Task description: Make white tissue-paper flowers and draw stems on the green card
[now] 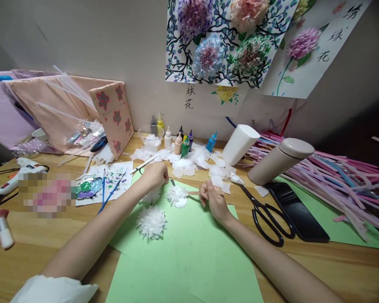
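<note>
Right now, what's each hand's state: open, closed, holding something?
Left hand: closed, fingers curled; whether it holds anything cannot be told.
Right hand: closed on a thin tan stick.

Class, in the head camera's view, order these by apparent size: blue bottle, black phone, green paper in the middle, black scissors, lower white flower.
Largest to smallest:
1. Green paper
2. Black phone and black scissors: too alike to rank
3. Lower white flower
4. Blue bottle
</note>
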The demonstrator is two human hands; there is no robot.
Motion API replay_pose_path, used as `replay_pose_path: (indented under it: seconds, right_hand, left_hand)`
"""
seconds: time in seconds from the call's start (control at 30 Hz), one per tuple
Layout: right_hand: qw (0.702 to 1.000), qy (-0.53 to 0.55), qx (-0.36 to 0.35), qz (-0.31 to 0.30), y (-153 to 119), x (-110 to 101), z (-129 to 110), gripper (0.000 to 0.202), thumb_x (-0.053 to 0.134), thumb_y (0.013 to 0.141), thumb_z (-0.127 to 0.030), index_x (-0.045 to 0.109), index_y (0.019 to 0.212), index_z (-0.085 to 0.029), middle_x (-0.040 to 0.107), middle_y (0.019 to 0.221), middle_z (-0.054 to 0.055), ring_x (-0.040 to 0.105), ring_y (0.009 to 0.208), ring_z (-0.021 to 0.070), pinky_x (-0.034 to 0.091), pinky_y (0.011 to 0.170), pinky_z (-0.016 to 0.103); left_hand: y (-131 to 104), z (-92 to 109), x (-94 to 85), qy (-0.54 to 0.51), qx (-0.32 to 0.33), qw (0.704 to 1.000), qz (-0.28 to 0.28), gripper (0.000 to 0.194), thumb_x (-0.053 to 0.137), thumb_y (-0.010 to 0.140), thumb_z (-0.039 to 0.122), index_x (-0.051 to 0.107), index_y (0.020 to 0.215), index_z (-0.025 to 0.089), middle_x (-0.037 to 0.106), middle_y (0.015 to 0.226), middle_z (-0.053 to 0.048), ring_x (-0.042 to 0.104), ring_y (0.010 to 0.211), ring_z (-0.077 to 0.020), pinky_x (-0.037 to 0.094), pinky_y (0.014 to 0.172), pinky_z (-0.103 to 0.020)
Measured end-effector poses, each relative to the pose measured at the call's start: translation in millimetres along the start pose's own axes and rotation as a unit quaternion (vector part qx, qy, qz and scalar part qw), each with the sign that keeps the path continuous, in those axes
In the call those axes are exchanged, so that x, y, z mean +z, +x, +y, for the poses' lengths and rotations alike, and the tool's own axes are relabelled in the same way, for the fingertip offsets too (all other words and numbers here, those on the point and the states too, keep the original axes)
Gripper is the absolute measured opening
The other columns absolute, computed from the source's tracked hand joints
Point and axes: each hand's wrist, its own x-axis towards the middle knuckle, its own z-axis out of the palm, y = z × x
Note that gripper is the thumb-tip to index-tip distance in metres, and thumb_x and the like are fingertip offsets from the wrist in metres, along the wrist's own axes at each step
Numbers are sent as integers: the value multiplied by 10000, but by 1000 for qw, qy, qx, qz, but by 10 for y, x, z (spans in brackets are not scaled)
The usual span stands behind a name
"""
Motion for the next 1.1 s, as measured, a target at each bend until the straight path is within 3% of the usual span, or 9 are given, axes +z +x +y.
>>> replay_pose_path:
  seconds: [0.73, 0.83, 0.97, 1.1]
  right_hand:
    - [999, -33, -38, 0, -64, 25, -32, 543, 212, 929, -460, 339, 468, -202, 358, 444, -23, 359, 433, 114, 285, 481, 267]
    - [998, -34, -46, -1, -70, 31, -31, 533, 218, 930, -455, 339, 476, -202, 352, 456, -23, 352, 443, 116, 278, 486, 272]
    - [995, -12, -77, 54, -88, 25, -6, 523, 217, 930, -452, 339, 488, -202, 347, 482, -22, 338, 461, 117, 269, 496, 279]
    - [992, 3, -87, 94, -89, 16, 12, 517, 215, 931, -446, 336, 490, -204, 349, 482, -20, 340, 472, 122, 272, 510, 286]
  left_hand:
    - [24, -55, 34, -22, 21, 1000, 2, 134, 615, 599, 125, 708, 679, 179, 700, 707, -24, 604, 659, -161, 393, 571, -234]
    - [21, -24, 54, -13, -1, 999, 32, 100, 626, 638, 204, 703, 701, 193, 698, 741, -31, 598, 683, -167, 386, 574, -238]
    - [70, 9, 152, -31, -43, 992, 117, 172, 596, 712, 335, 674, 755, 188, 684, 818, -48, 589, 756, -181, 388, 590, -242]
    - [124, 33, 231, -41, -27, 989, 142, 149, 584, 725, 301, 641, 789, 179, 672, 822, -46, 584, 787, -183, 386, 592, -241]
